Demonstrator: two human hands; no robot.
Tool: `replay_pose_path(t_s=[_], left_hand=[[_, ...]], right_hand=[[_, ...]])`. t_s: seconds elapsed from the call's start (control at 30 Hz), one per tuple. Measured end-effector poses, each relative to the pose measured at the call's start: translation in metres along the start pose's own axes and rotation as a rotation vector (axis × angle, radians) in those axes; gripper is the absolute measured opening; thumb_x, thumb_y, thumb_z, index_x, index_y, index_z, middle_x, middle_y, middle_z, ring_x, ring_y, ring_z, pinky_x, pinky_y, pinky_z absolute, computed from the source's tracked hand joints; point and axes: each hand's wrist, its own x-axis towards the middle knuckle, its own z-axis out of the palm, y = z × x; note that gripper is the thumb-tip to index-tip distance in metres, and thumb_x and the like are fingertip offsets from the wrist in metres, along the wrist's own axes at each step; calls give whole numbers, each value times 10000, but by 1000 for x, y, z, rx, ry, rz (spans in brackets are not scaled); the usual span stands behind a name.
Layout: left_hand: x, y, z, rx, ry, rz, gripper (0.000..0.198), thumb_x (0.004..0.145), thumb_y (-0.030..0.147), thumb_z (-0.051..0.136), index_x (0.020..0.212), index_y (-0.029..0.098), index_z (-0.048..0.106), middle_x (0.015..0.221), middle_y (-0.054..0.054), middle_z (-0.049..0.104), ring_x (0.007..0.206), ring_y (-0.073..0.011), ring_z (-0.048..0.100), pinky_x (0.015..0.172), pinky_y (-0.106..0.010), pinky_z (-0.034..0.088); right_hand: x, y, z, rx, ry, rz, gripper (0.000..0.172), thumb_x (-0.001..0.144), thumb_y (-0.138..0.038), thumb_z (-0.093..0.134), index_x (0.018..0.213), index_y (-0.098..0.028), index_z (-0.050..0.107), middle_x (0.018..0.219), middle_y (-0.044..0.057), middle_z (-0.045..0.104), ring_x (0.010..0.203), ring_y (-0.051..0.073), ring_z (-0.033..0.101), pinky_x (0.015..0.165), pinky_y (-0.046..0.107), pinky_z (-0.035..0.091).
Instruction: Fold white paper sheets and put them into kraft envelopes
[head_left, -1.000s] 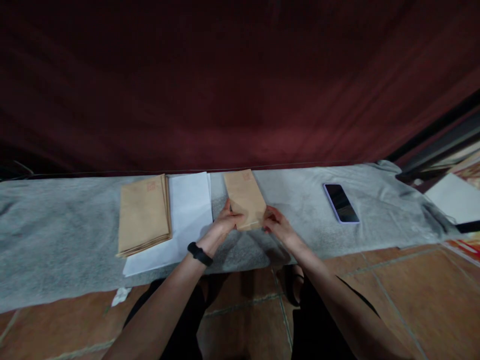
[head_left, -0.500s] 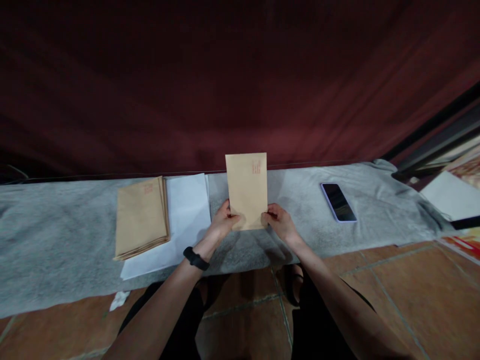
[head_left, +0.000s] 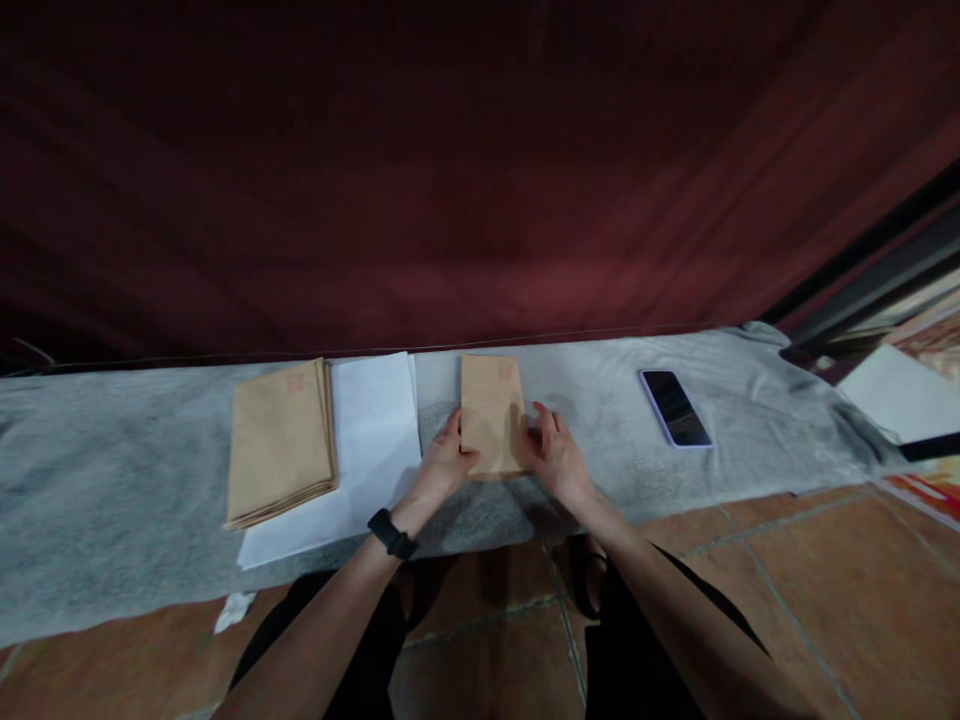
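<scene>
Holding the brown envelope [head_left: 491, 415] near its lower L corner, the L hand [head_left: 448, 460] has the thumb on the face and the fingers at the side edge, so it is clamped there. The R hand [head_left: 556, 455] is at the opposite edge w/ fingers curled; it seems to touch the edge, but I cannot tell if it pinches or only rests. The two hands are apart, w/ the envelope btwn them, on or just above the grey cloth-covered bench [head_left: 600, 430]. Some red print [head_left: 506, 371] is near its top R corner, too small to read.

What just changed: approx. half a sec ago the envelope was raised more upright, its top edge overlapping the dark red curtain [head_left: 480, 200]; now it is tipped down and shows wholly against the bench. In my judgement, this means the bench can take part of the weight, and the R hand is freer to adjust its hold.

Further out, on the L side, white sheets [head_left: 375, 430] lie partly under a stack of brown envelopes [head_left: 279, 440]. On the R, well apart from the hands, is a phone [head_left: 676, 408] w/ dark screen & purple rim.
</scene>
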Motion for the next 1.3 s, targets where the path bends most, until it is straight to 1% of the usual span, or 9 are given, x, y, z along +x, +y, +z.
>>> replay_pose_path(t_s=[0.1, 0.17, 0.23, 0.33, 0.47, 0.73, 0.83, 1.0, 1.3], left_hand=[[-7, 6, 0, 364, 108, 103, 765, 804, 168, 644, 1499, 157, 323, 1169, -132, 651, 1072, -285, 640, 927, -437, 519], [-7, 12, 1, 536, 219, 247, 634, 888, 220, 573, 1484, 153, 367, 1320, -178, 571, 1232, -326, 554, 1021, -499, 463], [-2, 17, 5, 627, 254, 401, 515, 959, 245, 465, 1463, 158, 411, 1470, -178, 465, 1383, -331, 422, 1109, -520, 392], [10, 16, 11, 706, 154, 534, 478, 1015, 282, 337, 1468, 159, 422, 1567, -129, 389, 1486, -282, 279, 1192, -490, 308], [32, 9, 16, 796, 43, 532, 533, 1038, 346, 245, 1515, 145, 370, 1592, -100, 371, 1508, -239, 240, 1227, -447, 248], [138, 27, 13, 901, -140, 565, 564, 1038, 376, 162, 1559, 208, 298, 1631, -25, 296, 1524, -190, 184, 1244, -410, 128], [158, 27, 14, 922, -185, 570, 568, 1034, 416, 187, 1553, 223, 315, 1632, -24, 292, 1523, -202, 188, 1241, -425, 118], [145, 17, 15, 928, -242, 677, 565, 1036, 418, 212, 1558, 219, 297, 1646, -22, 253, 1527, -182, 164, 1244, -398, 81], [85, 9, 25, 915, -311, 734, 551, 1052, 414, 228, 1551, 193, 302, 1642, -47, 270, 1521, -152, 173, 1237, -347, 103]], right_hand=[[0, -3, 5, -121, -39, -193, 566, 966, -272, 445, 1520, -193, 363, 1480, 147, 491, 1340, 274, 479, 1086, 477, 437], [0, -4, 9, -215, -105, -264, 543, 1005, -303, 396, 1538, -211, 346, 1585, 112, 374, 1440, 257, 373, 1159, 480, 356], [-3, -5, 13, -313, -152, -293, 534, 1033, -351, 358, 1547, -208, 336, 1617, 93, 314, 1477, 249, 316, 1201, 480, 278], [-7, -4, 17, -397, -163, -316, 538, 1048, -381, 324, 1553, -193, 325, 1622, 88, 290, 1486, 241, 301, 1222, 467, 222], [-9, -1, 20, -406, -131, -350, 529, 1050, -376, 320, 1533, -164, 367, 1609, 101, 313, 1480, 245, 314, 1222, 461, 224], [0, 2, 13, -270, -154, -365, 482, 1048, -315, 316, 1493, -158, 413, 1557, 120, 423, 1440, 248, 381, 1185, 489, 300], [5, 4, 13, -185, -131, -370, 437, 1037, -274, 323, 1436, -159, 460, 1504, 129, 486, 1408, 234, 421, 1162, 485, 347], [7, 6, 21, -90, -11, -327, 379, 990, -188, 361, 1341, -130, 492, 1384, 184, 551, 1316, 266, 498, 1100, 498, 435], [7, 2, 16, -30, 39, -256, 456, 914, -89, 375, 1358, -127, 472, 1354, 193, 522, 1314, 270, 490, 1067, 463, 481]])
